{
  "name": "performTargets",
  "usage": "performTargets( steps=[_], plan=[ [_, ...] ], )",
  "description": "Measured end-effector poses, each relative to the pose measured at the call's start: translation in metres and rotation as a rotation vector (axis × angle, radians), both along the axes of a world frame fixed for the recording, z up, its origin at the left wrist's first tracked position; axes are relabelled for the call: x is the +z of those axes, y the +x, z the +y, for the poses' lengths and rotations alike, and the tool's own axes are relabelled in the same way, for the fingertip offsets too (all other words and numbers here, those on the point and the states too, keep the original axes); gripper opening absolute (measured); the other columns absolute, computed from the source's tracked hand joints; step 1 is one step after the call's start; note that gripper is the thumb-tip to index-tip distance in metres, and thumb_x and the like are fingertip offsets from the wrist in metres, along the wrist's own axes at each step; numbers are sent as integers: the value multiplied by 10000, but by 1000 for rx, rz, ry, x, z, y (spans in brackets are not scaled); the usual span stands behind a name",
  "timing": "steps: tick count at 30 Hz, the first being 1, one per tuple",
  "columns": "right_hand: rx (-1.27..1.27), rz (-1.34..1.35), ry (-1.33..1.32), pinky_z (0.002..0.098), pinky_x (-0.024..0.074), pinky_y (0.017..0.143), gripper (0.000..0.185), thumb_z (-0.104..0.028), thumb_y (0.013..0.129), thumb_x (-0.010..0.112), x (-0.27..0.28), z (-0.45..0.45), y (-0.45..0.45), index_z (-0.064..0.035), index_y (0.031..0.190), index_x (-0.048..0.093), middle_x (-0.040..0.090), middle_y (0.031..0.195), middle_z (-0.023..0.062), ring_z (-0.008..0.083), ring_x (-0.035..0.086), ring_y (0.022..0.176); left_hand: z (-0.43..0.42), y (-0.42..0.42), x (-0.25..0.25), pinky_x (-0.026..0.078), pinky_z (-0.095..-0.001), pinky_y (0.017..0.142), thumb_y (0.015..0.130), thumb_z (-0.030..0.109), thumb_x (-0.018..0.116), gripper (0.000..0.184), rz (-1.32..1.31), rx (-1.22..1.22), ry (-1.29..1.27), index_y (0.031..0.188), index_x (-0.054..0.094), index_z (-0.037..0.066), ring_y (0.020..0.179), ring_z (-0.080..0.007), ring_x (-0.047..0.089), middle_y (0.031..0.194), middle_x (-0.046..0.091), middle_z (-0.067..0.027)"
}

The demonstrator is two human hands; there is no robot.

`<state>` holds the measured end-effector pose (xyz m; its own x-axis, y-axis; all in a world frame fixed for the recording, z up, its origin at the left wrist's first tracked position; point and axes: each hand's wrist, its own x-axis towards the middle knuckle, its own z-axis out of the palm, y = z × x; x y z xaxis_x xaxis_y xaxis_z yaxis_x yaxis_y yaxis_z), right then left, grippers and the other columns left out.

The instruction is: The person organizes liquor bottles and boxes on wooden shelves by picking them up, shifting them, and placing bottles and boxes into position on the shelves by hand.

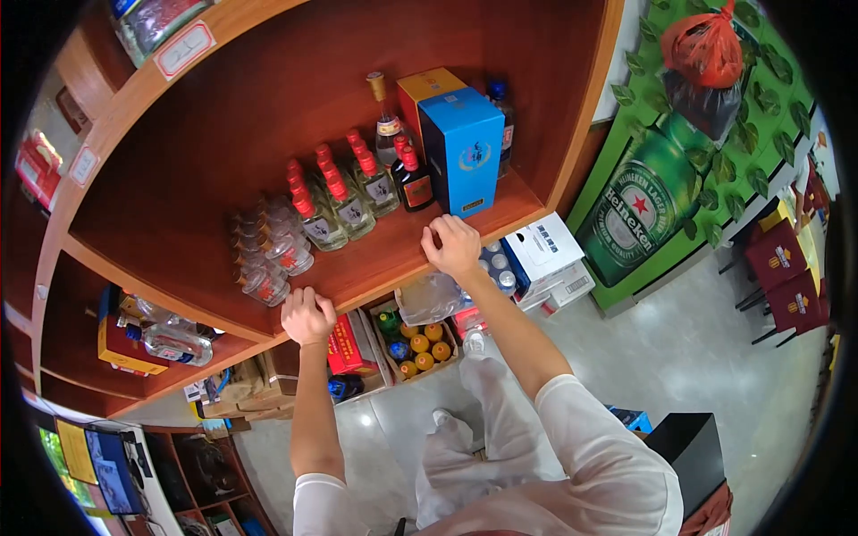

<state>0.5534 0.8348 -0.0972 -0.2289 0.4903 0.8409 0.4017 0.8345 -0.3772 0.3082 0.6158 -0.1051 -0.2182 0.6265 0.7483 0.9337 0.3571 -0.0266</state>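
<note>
At the edge of the wooden shelf (pixel 384 290), the left hand (pixel 308 316) and right hand (pixel 452 246) are resting half-curled, grip unclear, no item showing, with shot glasses (pixel 290 257) standing just beyond the left, the upright blue box (pixel 462 152) beyond the right.

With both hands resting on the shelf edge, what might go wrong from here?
The left hand is close to the small glasses, so a sideways slip might knock one over. The right hand is just in front of the blue box; a bump could perhaps push it into the dark bottle beside it.
</note>
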Motion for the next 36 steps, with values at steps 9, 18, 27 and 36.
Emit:
performTargets(
  steps=[9, 18, 27, 36],
  plan=[
    [-12, -70, 66, 421, 498, 573, 170, -138, 818, 688, -2, 3, -1, -90, 712, 564, 500, 725, 83, 293, 579, 687, -2, 0, 0, 473, -455, 623, 808, 135, 592, 133, -32, -9, 4, 712, 516, 82, 706, -337, 573, 746, 535, -112],
    [-5, -103, 68, 436, 503, 577, 151, -134, 817, 664, -2, 3, 0, -85, 723, 557, 506, 738, 88, 303, 584, 698, -2, 1, 4, 473, -450, 629, 797, 152, 611, 131, -59, -41, 28, 722, 522, 93, 723, -329, 576, 747, 537, -99],
    [-16, -130, 62, 436, 505, 580, 142, -143, 826, 656, -2, 3, -1, -83, 738, 562, 512, 742, 88, 305, 588, 704, -1, -2, 2, 458, -431, 612, 769, 177, 618, 126, -47, -39, 49, 701, 536, 111, 701, -298, 570, 721, 537, -76],
    [-9, -133, 63, 439, 504, 587, 138, -142, 834, 646, 1, 0, -2, -83, 741, 564, 531, 753, 87, 309, 594, 715, -2, -3, -1, 460, -428, 618, 771, 184, 616, 122, -49, -28, 52, 700, 545, 115, 708, -299, 572, 725, 540, -78]
  ],
)
